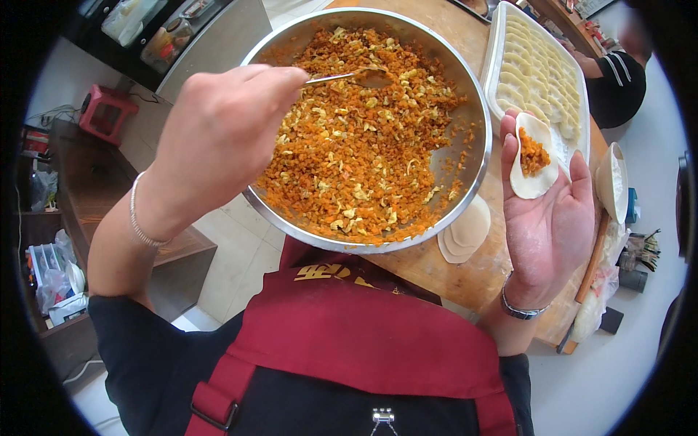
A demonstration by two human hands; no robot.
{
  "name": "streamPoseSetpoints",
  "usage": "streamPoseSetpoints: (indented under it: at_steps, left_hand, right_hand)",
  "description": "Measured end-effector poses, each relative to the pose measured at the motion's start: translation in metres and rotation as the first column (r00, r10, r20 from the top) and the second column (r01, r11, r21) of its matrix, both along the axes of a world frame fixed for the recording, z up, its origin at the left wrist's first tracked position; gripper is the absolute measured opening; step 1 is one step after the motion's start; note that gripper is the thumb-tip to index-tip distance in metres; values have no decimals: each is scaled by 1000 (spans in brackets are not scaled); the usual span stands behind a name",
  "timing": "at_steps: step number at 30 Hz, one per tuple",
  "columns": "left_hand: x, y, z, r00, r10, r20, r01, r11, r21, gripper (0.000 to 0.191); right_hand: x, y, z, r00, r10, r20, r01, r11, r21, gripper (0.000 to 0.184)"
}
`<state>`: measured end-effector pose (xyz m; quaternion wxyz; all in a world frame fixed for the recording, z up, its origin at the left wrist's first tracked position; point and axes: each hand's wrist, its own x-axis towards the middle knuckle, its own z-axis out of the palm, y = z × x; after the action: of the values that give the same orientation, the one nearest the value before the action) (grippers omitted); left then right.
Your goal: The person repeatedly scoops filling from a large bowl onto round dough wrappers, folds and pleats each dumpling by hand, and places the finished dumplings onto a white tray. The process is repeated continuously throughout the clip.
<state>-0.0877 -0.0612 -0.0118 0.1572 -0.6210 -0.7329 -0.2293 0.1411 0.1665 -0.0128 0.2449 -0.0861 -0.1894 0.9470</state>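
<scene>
My left hand (229, 120) grips a metal spoon (334, 79), whose tip dips into an orange chopped filling (349, 152) with pale yellow bits. That filling lies in a wide stainless steel bowl (473, 117). Off the bowl's right side, my right hand (548, 234) is palm up. Across its fingers it holds a round dough wrapper (531, 188), unfolded, with a small heap of filling (533, 155) on it. Several flat wrappers (469, 229) overlap on the wooden table (420, 272), between the bowl and my right wrist.
Beyond my right hand a white tray (492, 76) holds rows of folded dumplings (537, 71). A bowl of white powder (616, 182) stands at right, near a wooden rod (591, 267). Another person (616, 82) sits past the tray. A pink stool (106, 114) stands on the floor at left.
</scene>
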Motion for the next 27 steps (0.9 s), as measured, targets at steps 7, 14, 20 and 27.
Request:
streamPoseSetpoints:
  at_steps: [7, 14, 20, 27]
  left_hand:
    - [16, 3, 2, 983, -141, 117, 158, 976, -152, 13]
    - [17, -16, 12, 993, -50, 106, 57, 997, -58, 16]
    - [22, -16, 16, 956, -113, 272, 155, 978, -141, 12]
    - [18, 20, -10, 925, -279, 260, 301, 952, -49, 19]
  right_hand:
    - [10, 2, -3, 998, -56, -5, 56, 997, 59, 65]
    - [12, 2, -7, 999, -28, -34, 31, 997, 77, 63]
    - [12, 2, -9, 1000, -7, -31, 9, 996, 85, 66]
    - [12, 0, -9, 1000, 13, 5, -14, 998, 58, 62]
